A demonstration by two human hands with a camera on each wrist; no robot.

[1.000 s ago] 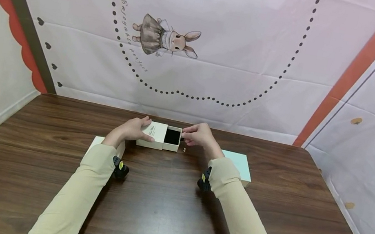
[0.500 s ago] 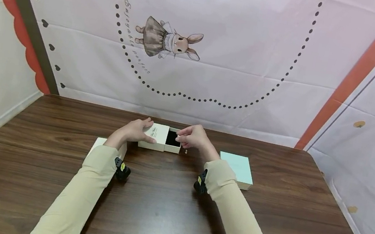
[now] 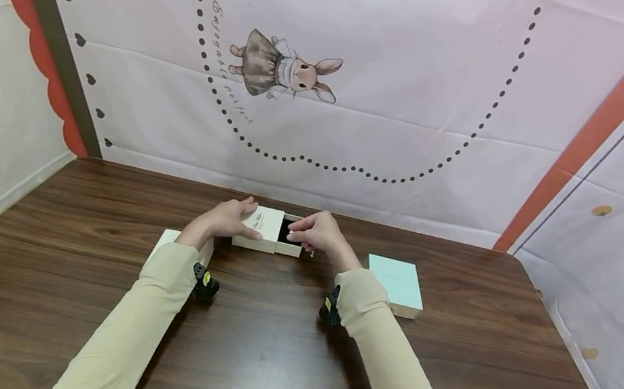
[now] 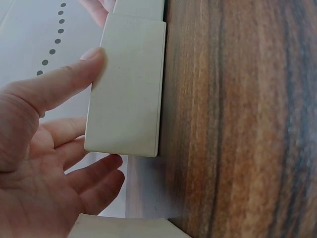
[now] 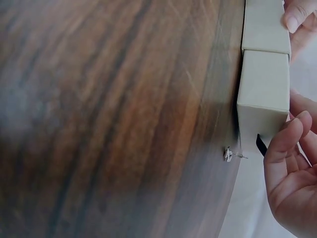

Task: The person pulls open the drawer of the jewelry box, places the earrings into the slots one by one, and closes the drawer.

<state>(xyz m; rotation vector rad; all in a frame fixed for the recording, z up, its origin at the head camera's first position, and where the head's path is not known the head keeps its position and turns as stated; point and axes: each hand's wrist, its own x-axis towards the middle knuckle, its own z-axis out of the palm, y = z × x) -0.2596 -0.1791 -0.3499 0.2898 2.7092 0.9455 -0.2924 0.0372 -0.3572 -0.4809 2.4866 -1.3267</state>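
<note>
A cream slide-out box [image 3: 268, 225] sat near the back edge of a dark wood table [image 3: 261, 351], its tray [image 3: 288, 250] drawn partway out to the right of the outer sleeve [image 4: 126, 84], showing a black lining [image 3: 285, 227]. The right hand [image 3: 322, 232] had just shifted: a second before, it worked at the tray's outer end; now its fingertips were over the opening, close to the lining. Thumb and forefinger were pinched together on what appeared to be a small pale item [image 3: 289, 235], too small to identify. The work, it seemed, had passed from outside the tray to inside it. The left hand [image 3: 227, 218] stayed put, gripping the sleeve, thumb at the near top edge, and the tray stood out about as far as before. A black ribbon tab [image 5: 261, 145] showed at the tray's end. Near that end, a tiny metallic piece [image 5: 228, 154], perhaps an earring, lay on the table. Farther out, a pale blue box [image 3: 395, 281] rested to the right, and a second cream box [image 3: 165, 239] sat to the left, partly hidden by the left arm [image 3: 123, 321]
</note>
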